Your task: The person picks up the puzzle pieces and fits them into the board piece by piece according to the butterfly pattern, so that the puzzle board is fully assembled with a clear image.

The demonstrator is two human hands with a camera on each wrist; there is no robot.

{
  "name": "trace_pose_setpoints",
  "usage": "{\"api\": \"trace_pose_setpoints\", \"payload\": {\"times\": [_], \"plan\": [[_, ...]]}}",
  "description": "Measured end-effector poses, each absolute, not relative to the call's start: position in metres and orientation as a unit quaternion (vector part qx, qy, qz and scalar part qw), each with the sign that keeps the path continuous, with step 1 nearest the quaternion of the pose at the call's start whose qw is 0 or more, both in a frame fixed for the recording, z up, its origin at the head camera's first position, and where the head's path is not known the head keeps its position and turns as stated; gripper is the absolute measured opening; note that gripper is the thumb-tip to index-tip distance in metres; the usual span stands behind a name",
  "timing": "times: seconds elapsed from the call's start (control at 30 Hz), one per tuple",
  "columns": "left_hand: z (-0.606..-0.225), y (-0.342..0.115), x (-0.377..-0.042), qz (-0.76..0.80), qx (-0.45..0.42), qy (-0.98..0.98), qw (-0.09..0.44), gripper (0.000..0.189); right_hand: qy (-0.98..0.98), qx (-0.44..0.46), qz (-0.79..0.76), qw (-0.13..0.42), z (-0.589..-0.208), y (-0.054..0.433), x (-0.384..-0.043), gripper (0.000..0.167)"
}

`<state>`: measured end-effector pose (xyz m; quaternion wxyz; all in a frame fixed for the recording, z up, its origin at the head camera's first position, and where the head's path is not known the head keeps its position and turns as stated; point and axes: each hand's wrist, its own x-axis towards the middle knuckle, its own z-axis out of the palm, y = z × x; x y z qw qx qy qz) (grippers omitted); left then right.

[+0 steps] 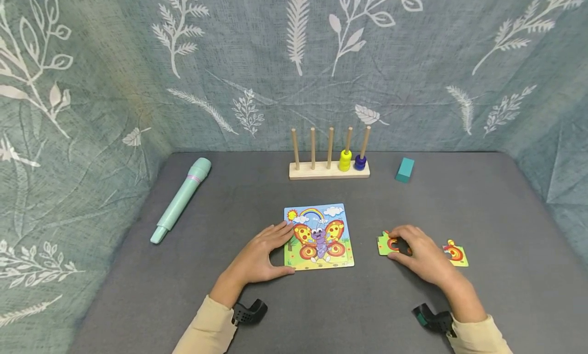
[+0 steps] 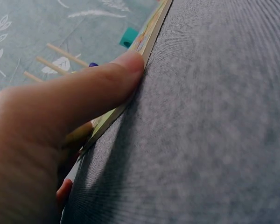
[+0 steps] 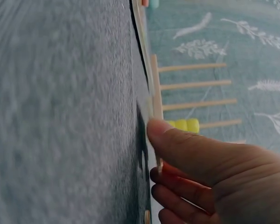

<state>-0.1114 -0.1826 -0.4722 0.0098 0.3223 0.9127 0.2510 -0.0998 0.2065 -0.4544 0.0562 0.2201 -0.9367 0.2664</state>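
A square butterfly picture puzzle (image 1: 319,236) lies flat on the grey table. My left hand (image 1: 264,254) rests against its left side, fingers stretched over the edge and thumb by the lower left corner. The left wrist view shows the left thumb (image 2: 107,79) touching the board's edge (image 2: 154,30). To the right of the board, my right hand (image 1: 424,254) pinches a green, red and yellow puzzle piece (image 1: 383,244) between thumb and fingers, partly covering it. Another similar puzzle piece (image 1: 456,254) lies beyond that wrist, partly hidden by the hand.
Behind the puzzle stands a wooden peg rack (image 1: 321,173) with yellow rings (image 1: 345,161) and blue rings (image 1: 360,162) on its two right pegs. A teal block (image 1: 405,170) lies at the back right. A mint-green pen-shaped object (image 1: 181,201) lies at the left.
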Motion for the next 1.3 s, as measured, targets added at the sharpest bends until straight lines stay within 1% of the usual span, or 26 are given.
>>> {"api": "trace_pose_setpoints", "payload": {"times": [0.17,0.57,1.0,1.3], "plan": [[-0.472,-0.181,-0.111,0.251,0.318,0.914,0.009,0.083,-0.933,0.224,0.274,0.062,-0.453,0.199,-0.099,0.033],[-0.471,-0.181,-0.111,0.251,0.307,0.918,0.016,0.083,-0.921,0.260,0.289,0.025,-0.446,0.167,-0.098,0.035],[-0.472,-0.180,-0.112,0.258,0.309,0.915,0.018,0.083,-0.901,0.347,0.259,0.018,-0.443,0.104,-0.104,0.038],[-0.472,-0.180,-0.113,0.265,0.314,0.912,0.008,0.083,-0.886,0.392,0.246,0.035,-0.450,0.066,-0.112,0.037]]}}
